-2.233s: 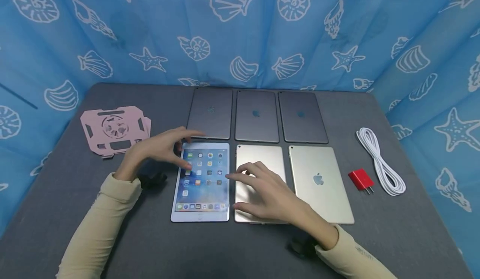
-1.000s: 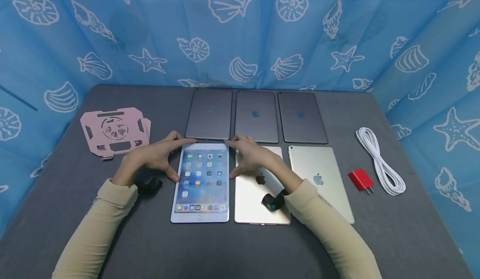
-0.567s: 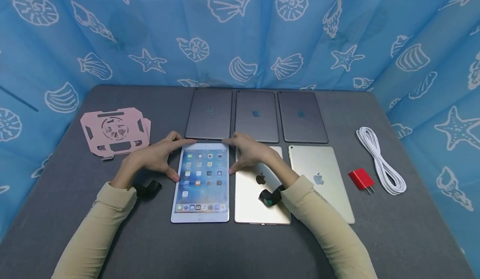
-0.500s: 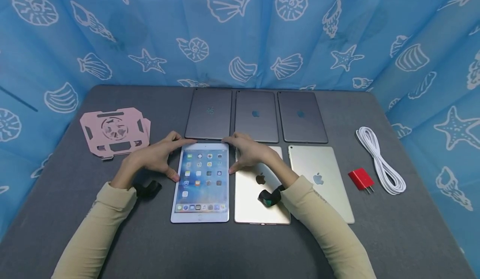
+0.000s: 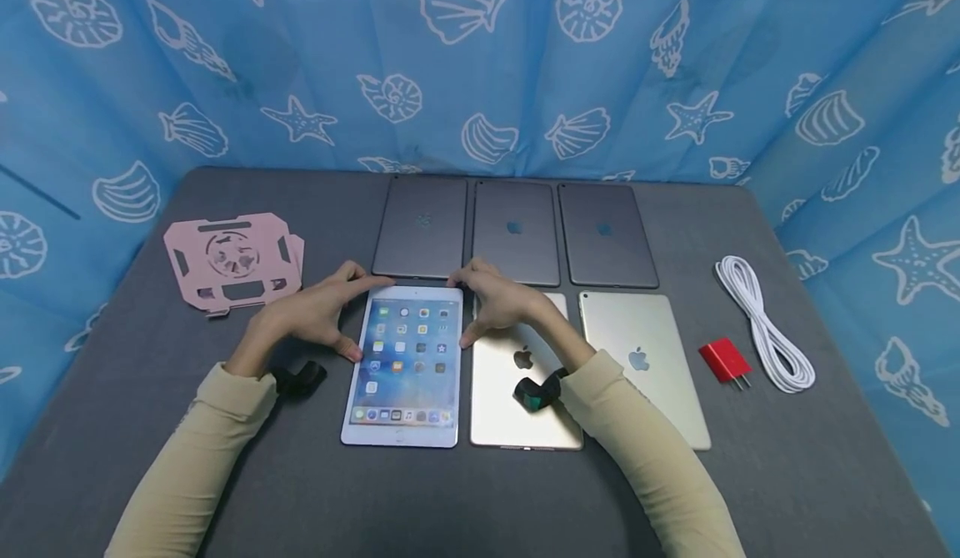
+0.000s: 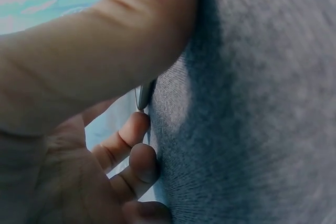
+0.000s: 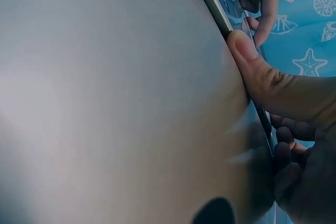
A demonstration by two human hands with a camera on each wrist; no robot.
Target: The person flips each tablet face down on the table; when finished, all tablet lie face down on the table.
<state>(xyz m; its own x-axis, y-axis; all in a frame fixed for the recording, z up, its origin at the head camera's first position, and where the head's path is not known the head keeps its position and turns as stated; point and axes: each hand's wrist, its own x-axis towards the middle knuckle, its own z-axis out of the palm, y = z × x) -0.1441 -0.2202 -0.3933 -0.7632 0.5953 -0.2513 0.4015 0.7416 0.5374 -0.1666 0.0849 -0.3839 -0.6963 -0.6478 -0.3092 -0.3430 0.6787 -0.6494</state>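
In the head view, a white tablet [image 5: 406, 404] lies face up, its lit screen showing rows of app icons. My left hand [image 5: 309, 311] holds its upper left corner, thumb on the side edge and forefinger along the top. At the upper right corner my right hand [image 5: 501, 301] does likewise, partly over a gold tablet [image 5: 517, 412] lying face down. The left wrist view has the thumb [image 6: 105, 51] large in front, hiding most of the tablet. In the right wrist view, the thumb [image 7: 257, 69] presses the tablet's side edge beside the gold back.
A second gold tablet [image 5: 637, 391] lies to the right. Behind stand three dark grey tablets in a row, the middle one [image 5: 516, 245] among them, all face down. A pink stand [image 5: 191, 262] is at left; a red charger plug [image 5: 724, 361] and coiled white cable [image 5: 757, 316] at right.
Earlier both hands hovered above the tablets; then they came to the white tablet's upper corners. In the last half second that tablet has turned slightly clockwise, its top edge shifting right.
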